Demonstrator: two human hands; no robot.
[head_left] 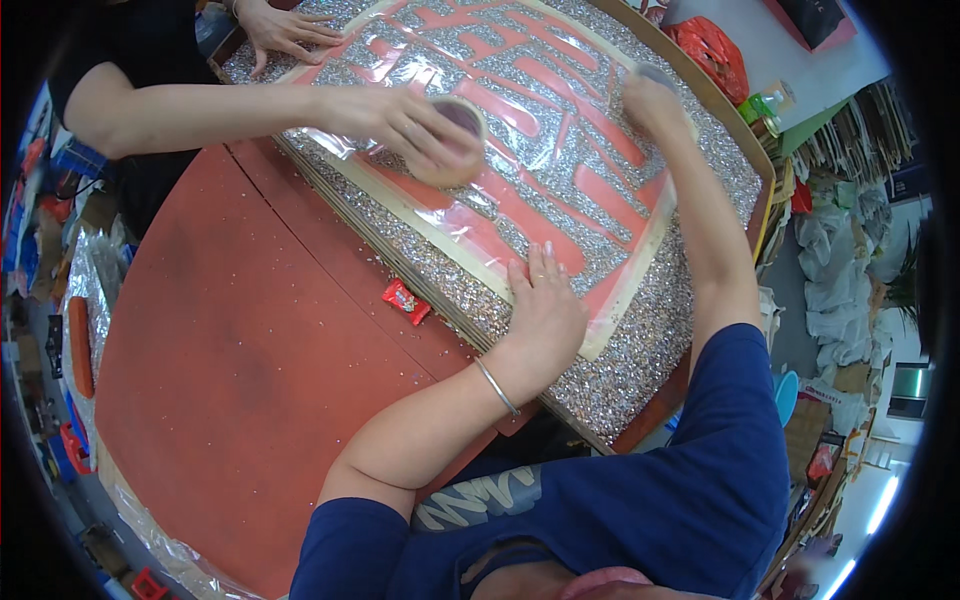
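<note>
A clear sheet with coral-pink shapes and a cream border lies on a bed of glittering, silvery small stones in a shallow wooden tray. My left hand rests flat on the sheet's near corner, fingers stretched out, a silver bangle on the wrist. Toward the sheet's far right edge, my right hand is closed round a round, roll-like thing with a dark top; motion blurs it. Across from me, a co-worker's hand presses a similar round thing with a pale rim on the sheet.
The co-worker's other hand lies at the sheet's upper left. A reddish-brown table supports the tray, with a small red packet beside it. Past the tray's wooden rim are a red plastic bag and stacked sheets.
</note>
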